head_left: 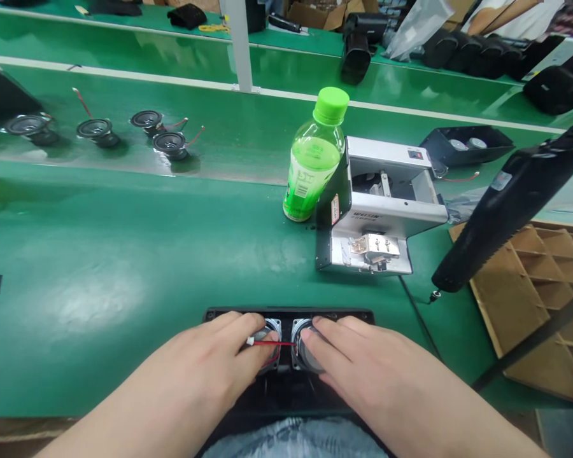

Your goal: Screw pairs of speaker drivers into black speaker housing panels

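A black speaker housing [289,314] lies on the green bench in front of me, with two round speaker drivers in metal frames seated side by side. My left hand [224,356] covers the left driver [270,329], its fingertips near a small white connector [250,341]. My right hand [348,362] rests with spread fingers on the right driver [305,353]. A red wire [277,343] runs across the gap between the drivers. Much of both drivers and the lower housing is hidden under my hands.
A green-capped bottle [314,159] and a white benchtop machine [377,203] stand ahead. Several loose drivers with red wires [94,129] sit on a raised green shelf. A long black speaker casing [510,210] leans over a cardboard divider tray [539,286] at right.
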Demonstrator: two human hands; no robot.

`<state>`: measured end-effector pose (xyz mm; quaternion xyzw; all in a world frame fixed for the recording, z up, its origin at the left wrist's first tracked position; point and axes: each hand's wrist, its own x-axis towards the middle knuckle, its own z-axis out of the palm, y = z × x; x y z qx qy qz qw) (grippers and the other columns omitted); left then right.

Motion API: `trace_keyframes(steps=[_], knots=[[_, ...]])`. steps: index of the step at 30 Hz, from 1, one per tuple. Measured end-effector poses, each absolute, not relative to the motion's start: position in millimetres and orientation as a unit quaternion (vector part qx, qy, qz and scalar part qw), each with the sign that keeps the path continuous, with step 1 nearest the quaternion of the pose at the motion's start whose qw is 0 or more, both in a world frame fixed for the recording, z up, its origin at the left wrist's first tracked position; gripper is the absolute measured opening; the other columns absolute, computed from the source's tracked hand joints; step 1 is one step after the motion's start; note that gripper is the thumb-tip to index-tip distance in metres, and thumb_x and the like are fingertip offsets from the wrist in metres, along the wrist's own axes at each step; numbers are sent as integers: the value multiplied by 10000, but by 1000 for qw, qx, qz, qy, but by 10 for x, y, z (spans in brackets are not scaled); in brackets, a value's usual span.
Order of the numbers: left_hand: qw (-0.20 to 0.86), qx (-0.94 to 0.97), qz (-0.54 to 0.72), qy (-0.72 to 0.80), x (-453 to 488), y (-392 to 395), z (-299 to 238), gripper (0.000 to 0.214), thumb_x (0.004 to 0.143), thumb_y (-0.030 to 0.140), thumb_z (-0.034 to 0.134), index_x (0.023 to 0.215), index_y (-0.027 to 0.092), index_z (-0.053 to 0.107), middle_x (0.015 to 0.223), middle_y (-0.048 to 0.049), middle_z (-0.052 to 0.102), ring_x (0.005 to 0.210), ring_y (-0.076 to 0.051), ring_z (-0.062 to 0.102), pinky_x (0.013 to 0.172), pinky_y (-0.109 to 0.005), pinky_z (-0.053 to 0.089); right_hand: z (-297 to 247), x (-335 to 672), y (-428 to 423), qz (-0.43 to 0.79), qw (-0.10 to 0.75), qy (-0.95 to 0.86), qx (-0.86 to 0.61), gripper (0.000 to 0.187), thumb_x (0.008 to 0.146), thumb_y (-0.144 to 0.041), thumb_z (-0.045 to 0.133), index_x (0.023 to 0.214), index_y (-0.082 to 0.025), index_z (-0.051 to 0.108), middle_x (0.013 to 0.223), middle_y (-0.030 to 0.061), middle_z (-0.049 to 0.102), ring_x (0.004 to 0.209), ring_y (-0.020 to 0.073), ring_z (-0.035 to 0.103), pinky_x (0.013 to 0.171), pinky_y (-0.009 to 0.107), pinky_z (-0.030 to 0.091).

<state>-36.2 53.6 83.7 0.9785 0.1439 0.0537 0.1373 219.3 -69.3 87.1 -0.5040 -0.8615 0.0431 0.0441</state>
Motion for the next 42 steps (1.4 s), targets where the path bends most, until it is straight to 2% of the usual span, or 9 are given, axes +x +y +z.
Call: trace_keyframes(steps=[4, 8, 14, 16, 23, 29, 36, 40, 42], knots=[[154, 976, 44, 148, -323, 504, 840, 342, 1021, 17, 476, 1134, 209, 734, 1121, -79, 766, 972, -278, 760, 793, -419, 668, 856, 2192, -708, 36, 25, -868, -495, 577, 881, -194, 790, 1425, -59, 656, 1273, 159, 791, 965, 304, 746, 824, 480, 730], [182, 967, 37, 174, -340, 482, 804, 277, 1060, 61, 535, 1153, 231, 733, 1135, -60, 748, 1009, -224, 735, 923, -361, 638, 848, 2205, -704, 14, 13, -880, -474, 552, 903, -158, 731, 1434, -33, 647, 1302, 188, 784, 1006, 335, 760, 822, 500, 737], [211, 961, 18, 179, -361, 482, 760, 233, 1062, 74, 574, 1140, 232, 726, 1116, -54, 734, 1054, -209, 719, 998, -339, 608, 848, 2217, -635, 38, 24, -872, -487, 354, 998, -164, 623, 1339, -106, 699, 1210, 125, 811, 970, 308, 774, 764, 479, 739], [211, 962, 7, 176, -357, 490, 752, 232, 1060, 70, 579, 1141, 232, 725, 1113, -54, 731, 1065, -217, 714, 1004, -351, 608, 850, 2217, -626, 37, 26, -872, -488, 344, 1020, -175, 599, 1344, -111, 697, 1217, 119, 811, 972, 303, 774, 766, 477, 737], [204, 966, 13, 155, -356, 521, 782, 232, 1033, 67, 609, 1157, 236, 708, 1131, -59, 724, 1028, -243, 698, 904, -367, 606, 868, 2234, -640, 15, 31, -882, -471, 392, 963, -211, 713, 1337, -92, 704, 1191, 116, 812, 935, 302, 761, 751, 475, 734], [212, 965, 24, 153, -346, 527, 792, 268, 993, 33, 655, 1161, 242, 662, 1158, -34, 715, 983, -262, 687, 813, -411, 590, 856, 2298, -612, 48, 62, -871, -485, 323, 996, -233, 722, 1304, -134, 713, 1170, 73, 818, 900, 271, 770, 712, 458, 735], [231, 960, 23, 156, -329, 551, 830, 286, 987, 38, 695, 1166, 259, 671, 1166, -9, 726, 991, -254, 696, 828, -406, 598, 843, 2258, -615, 60, 63, -868, -489, 386, 937, -276, 817, 1284, -141, 713, 1161, 66, 814, 868, 265, 761, 689, 459, 736], [227, 961, 33, 157, -314, 562, 857, 259, 975, 28, 697, 1109, 249, 679, 1125, -13, 731, 952, -248, 703, 799, -390, 591, 835, 2267, -654, 47, 47, -874, -481, 597, 850, -215, 878, 1395, -90, 667, 1252, 116, 789, 926, 286, 759, 766, 475, 745], [224, 961, 34, 159, -317, 561, 848, 272, 968, 19, 691, 1116, 247, 679, 1117, -17, 730, 948, -252, 705, 798, -395, 589, 836, 2271, -644, 51, 37, -875, -480, 612, 838, -203, 885, 1397, -84, 665, 1253, 120, 785, 942, 295, 763, 772, 484, 745]])
